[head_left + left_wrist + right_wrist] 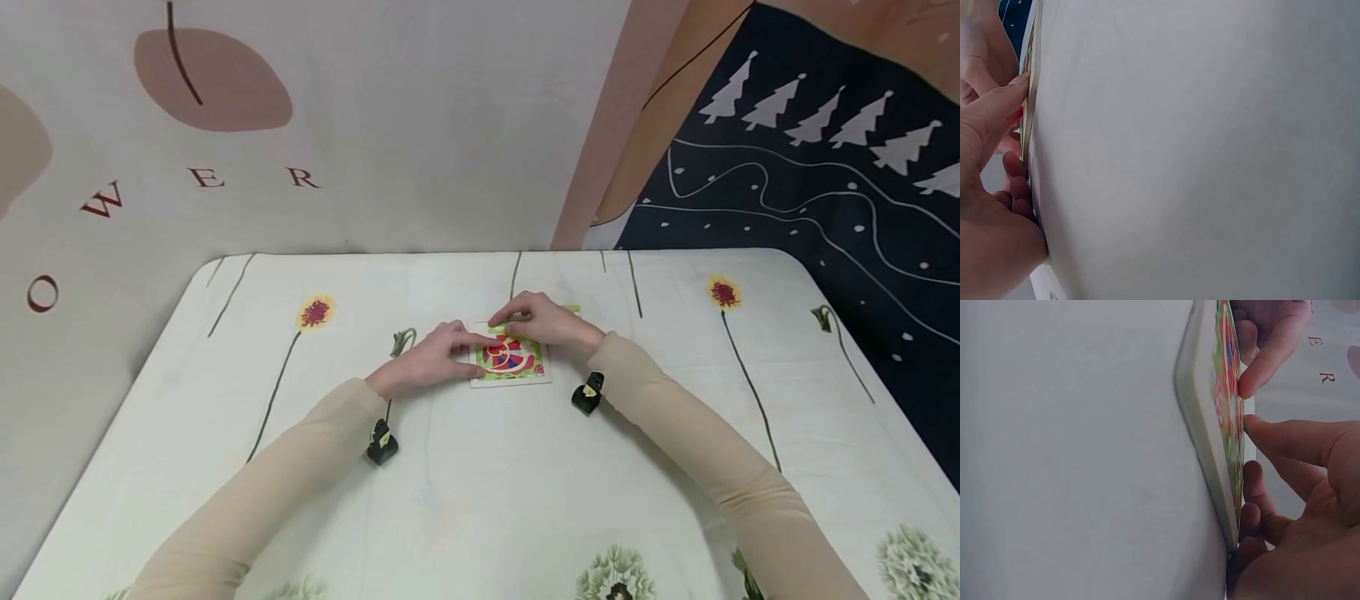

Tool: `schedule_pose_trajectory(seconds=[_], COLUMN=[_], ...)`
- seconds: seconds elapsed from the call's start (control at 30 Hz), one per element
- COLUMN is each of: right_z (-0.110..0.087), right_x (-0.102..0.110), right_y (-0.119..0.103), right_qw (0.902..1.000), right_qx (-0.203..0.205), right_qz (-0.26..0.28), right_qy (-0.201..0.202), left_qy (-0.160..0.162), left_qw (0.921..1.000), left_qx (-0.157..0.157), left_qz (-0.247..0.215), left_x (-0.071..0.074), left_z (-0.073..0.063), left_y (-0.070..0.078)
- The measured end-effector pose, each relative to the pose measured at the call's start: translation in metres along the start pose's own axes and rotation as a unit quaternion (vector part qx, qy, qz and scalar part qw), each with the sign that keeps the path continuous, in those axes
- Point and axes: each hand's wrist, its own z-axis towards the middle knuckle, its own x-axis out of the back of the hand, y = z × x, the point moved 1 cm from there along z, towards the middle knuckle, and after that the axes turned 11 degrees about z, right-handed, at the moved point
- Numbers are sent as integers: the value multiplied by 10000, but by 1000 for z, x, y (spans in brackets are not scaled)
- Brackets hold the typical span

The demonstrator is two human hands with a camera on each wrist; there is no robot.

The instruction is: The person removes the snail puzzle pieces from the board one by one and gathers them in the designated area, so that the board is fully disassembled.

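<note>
A small square picture puzzle (510,358) with a pale border lies on the table in the head view. Its face shows a red and purple spiral on green. The left hand (442,354) reaches in from the left, its index finger straight across the face and its thumb low at the left side. The right hand (543,321) arches over the far edge, fingertips on the upper part. In the right wrist view the right hand (1310,481) has its thumb tip at the puzzle face (1229,406); whether it pinches a piece I cannot tell.
A strip of green (572,308) shows just behind the right hand. The white table cover (480,483) has printed flowers. A pale printed curtain (412,150) hangs behind the table, and a dark cloth with white trees (810,192) is at the right.
</note>
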Motion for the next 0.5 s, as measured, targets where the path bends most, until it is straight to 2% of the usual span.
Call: schedule_pose_trajectory(seconds=[0.17, 0.5], right_z=[2, 2], right_x=[0, 0], right_y=[0, 1], right_qw=[10000, 9993], right_qx=[-9, -147], right_qz=[-17, 349], right_qy=[-31, -49], left_qy=[44, 28], left_qw=[9999, 9999], left_qx=[-50, -101], left_qz=[96, 23], left_x=[0, -1], left_z=[1, 1], left_y=[-2, -3])
